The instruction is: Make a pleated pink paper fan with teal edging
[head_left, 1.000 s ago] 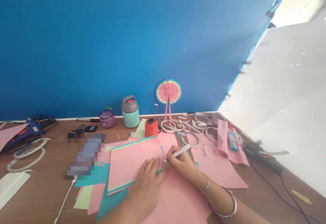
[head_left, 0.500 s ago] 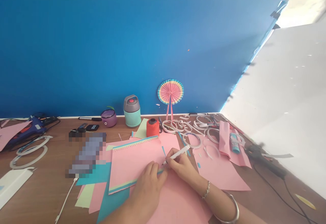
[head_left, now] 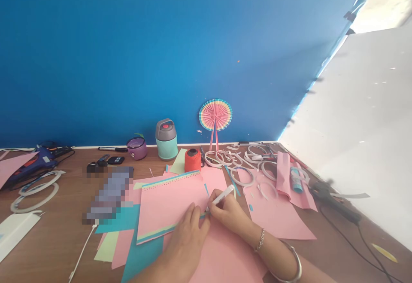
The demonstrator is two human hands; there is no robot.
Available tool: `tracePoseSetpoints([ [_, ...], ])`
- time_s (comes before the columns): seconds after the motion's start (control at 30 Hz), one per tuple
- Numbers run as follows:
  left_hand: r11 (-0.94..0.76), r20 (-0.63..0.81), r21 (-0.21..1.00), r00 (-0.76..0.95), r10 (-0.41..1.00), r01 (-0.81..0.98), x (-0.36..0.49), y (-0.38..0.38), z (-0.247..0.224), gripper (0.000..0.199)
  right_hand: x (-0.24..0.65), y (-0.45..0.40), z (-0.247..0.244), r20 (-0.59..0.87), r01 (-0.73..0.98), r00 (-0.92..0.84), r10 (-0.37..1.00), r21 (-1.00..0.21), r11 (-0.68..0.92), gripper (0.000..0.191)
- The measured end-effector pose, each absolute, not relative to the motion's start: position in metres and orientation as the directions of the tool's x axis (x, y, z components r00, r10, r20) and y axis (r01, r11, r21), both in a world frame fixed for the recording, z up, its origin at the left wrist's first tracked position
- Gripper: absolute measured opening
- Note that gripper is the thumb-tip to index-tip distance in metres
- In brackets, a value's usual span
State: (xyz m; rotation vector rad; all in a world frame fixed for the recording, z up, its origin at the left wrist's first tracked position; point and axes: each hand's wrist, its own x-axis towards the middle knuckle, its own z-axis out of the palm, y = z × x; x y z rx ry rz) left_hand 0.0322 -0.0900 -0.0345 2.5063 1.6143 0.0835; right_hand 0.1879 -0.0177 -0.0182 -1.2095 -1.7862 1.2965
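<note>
pinched between the thumb and fingers of our right hand, the white pen slants, its writing end pointing down and left near the pink sheet's lower striped edge, its back end up and right; whether the tip touches, we cannot tell. our left hand lies flat over the near edge of the pink sheet, fingers extended, thumb apart. that sheet's long side climbs toward the right, banded blue and pale green along both far and near edges. under it we see a teal paper on our brown wooden table. just beyond stands a red spool; farther back, a pleated fan stands against the blue wall, with a white wall at right.
</note>
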Motion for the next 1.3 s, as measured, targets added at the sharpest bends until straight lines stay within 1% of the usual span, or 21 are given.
tracePoseSetpoints([
  [0.27,-0.428,-0.036,0.145,0.437,0.899,0.892,0.033,-0.089,-0.037,0.049,0.187,-0.017,-0.018,-0.032,0.288,-0.370,0.929,-0.954,0.082,0.005],
  [0.37,-0.439,-0.021,0.134,0.446,0.895,0.888,0.031,-0.089,-0.040,0.053,0.187,-0.018,-0.016,0.032,0.193,-0.339,0.940,-0.976,0.103,0.006],
  [0.47,-0.460,-0.002,0.133,0.464,0.886,0.878,0.029,-0.089,-0.040,0.063,0.189,-0.019,-0.015,0.108,0.112,-0.292,0.950,-0.983,0.146,0.008],
  [0.57,-0.452,0.042,0.118,0.451,0.892,0.884,0.030,-0.089,-0.039,0.070,0.189,-0.018,-0.017,0.077,0.112,-0.342,0.936,-0.986,0.122,0.008],
  [0.67,-0.400,0.096,0.090,0.392,0.915,0.912,0.033,-0.090,-0.037,0.071,0.190,-0.016,-0.020,0.016,0.139,-0.400,0.916,-0.987,0.078,0.007],
  [0.73,-0.384,0.119,0.061,0.376,0.919,0.921,0.036,-0.091,-0.037,0.066,0.190,-0.015,-0.021,0.000,0.178,-0.416,0.909,-0.981,0.082,0.007],
  [0.9,-0.410,0.157,-0.040,0.411,0.898,0.911,0.038,-0.093,-0.040,0.041,0.189,-0.014,-0.019,-0.021,0.259,-0.416,0.909,-0.961,0.097,0.008],
  [1.13,-0.414,0.112,-0.044,0.416,0.902,0.909,0.038,-0.093,-0.041,0.039,0.187,-0.017,-0.018,-0.037,0.314,-0.401,0.915,-0.944,0.100,0.007],
  [1.3,-0.412,0.103,-0.069,0.417,0.903,0.909,0.039,-0.093,-0.035,0.035,0.186,-0.017,-0.019,-0.032,0.276,-0.377,0.926,-0.958,0.079,0.006],
])
